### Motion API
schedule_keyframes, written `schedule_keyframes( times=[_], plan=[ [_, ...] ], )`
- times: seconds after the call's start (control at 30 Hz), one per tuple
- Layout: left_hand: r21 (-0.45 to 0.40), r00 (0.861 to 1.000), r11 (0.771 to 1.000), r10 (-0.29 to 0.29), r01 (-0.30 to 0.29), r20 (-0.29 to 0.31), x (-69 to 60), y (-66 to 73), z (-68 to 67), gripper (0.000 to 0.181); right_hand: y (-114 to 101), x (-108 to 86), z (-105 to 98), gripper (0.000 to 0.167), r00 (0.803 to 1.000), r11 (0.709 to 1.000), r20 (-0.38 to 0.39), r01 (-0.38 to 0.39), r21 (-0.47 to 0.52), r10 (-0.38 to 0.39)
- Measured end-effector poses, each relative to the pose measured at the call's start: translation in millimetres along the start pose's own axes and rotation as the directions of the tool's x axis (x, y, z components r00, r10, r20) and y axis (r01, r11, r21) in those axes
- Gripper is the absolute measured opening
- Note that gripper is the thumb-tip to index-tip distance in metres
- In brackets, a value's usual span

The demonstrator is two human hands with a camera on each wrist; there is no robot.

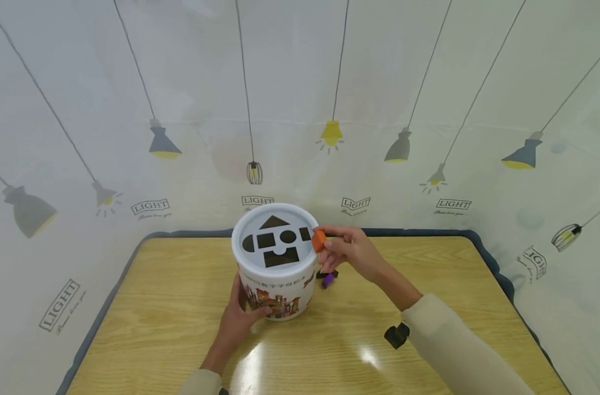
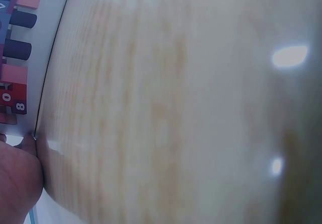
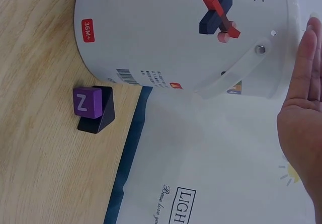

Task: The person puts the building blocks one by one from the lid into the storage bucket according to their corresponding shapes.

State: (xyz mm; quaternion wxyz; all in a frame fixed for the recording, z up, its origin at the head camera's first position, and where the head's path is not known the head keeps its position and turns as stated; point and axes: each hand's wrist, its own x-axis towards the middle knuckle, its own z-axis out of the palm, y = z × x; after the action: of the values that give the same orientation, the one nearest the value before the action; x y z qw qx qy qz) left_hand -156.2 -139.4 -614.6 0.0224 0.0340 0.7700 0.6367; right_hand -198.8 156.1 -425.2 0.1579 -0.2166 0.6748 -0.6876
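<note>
A white bucket (image 1: pixel 279 291) with a printed side stands on the table, its lid (image 1: pixel 250 219) cut with several shaped holes. My left hand (image 1: pixel 235 321) grips the bucket low on its left side; in the left wrist view that hand (image 2: pixel 19 183) shows at the lower left corner. At the lid's right rim my right hand (image 1: pixel 351 252) pinches an orange block (image 1: pixel 319 241) between thumb and fingers. The right wrist view shows this hand (image 3: pixel 304 98) by the rim, the block out of sight. Beside the bucket lie a purple block (image 3: pixel 88 102) and a dark wedge-shaped block (image 3: pixel 107 110), touching.
The wooden table (image 1: pixel 171 307) has a dark blue edging (image 1: pixel 403 232) along its back and sides. Behind it hangs a pale sheet (image 1: pixel 290 66) printed with lamps. A white handle (image 3: pixel 234 73) lies against the bucket's side.
</note>
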Motion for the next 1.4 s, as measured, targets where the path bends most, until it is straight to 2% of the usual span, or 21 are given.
schedule_keyframes(
  times=[0.23,0.53,0.7,0.93,1.03,1.17,1.4],
  plan=[
    [0.011,1.000,1.000,0.007,-0.006,-0.009,0.5,-0.9,0.4,0.114,-4.3,8.6,6.1,0.050,0.998,0.999,-0.041,-0.039,-0.009,0.039],
    [0.005,1.000,1.000,0.005,-0.005,-0.009,-0.2,-3.8,0.0,0.113,-3.0,22.0,7.6,0.045,0.996,0.997,-0.046,-0.074,-0.025,0.073],
    [0.007,1.000,1.000,-0.001,0.001,-0.009,-0.9,-2.9,-0.4,0.114,-4.8,27.7,8.1,0.045,0.989,0.992,-0.078,-0.124,-0.018,0.123],
    [-0.048,0.998,0.997,0.055,-0.054,0.010,0.4,-1.4,0.3,0.113,-7.5,35.6,3.5,0.044,0.974,0.978,-0.092,-0.209,0.006,0.208],
    [-0.035,0.999,0.998,0.045,-0.045,0.006,-0.3,-1.1,0.6,0.114,-7.8,38.1,1.5,0.044,0.966,0.970,-0.087,-0.243,0.024,0.244],
    [-0.019,1.000,0.999,0.031,-0.031,0.001,-0.7,-0.9,0.5,0.114,-8.9,41.6,-0.1,0.045,0.961,0.964,-0.076,-0.264,0.020,0.265],
    [-0.019,0.999,0.999,0.039,-0.039,0.000,-0.7,-0.1,0.5,0.115,-9.2,44.7,-2.4,0.043,0.954,0.956,-0.074,-0.292,0.007,0.292]
  ],
)
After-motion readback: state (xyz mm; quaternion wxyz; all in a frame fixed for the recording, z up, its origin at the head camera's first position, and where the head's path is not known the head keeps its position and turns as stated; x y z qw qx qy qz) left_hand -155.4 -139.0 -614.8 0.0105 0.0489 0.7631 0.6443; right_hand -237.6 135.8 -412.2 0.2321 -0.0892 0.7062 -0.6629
